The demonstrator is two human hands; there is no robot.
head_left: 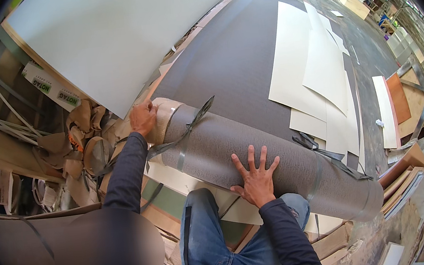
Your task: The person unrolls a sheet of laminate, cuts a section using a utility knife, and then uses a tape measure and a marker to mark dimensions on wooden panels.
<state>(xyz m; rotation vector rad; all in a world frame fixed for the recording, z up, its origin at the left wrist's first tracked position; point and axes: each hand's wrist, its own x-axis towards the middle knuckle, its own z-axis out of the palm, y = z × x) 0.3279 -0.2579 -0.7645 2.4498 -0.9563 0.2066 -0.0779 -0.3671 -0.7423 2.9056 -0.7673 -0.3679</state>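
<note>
A long roll of grey-brown textured sheet (288, 163) lies slantwise in front of my knees, bound with bands of clear tape. Dark plastic straps (195, 121) are tied around it, their loose ends sticking up. My right hand (256, 179) rests on top of the roll near its middle, open, with its fingers spread. At the roll's left end, a tan corrugated cardboard wrap (165, 118) covers the rim. My left hand (142, 118) is there with curled fingers, closed on the edge of that wrap; the fingertips are partly hidden.
Beyond the roll lies a dark sheet (223, 47) with several cream sheets (298, 65) on it. A large white panel (117, 33) stands at the upper left. Crumpled cardboard (79, 116) is heaped at left. Boards (406, 183) lean at the right end. A blurred round patch hides the lower left.
</note>
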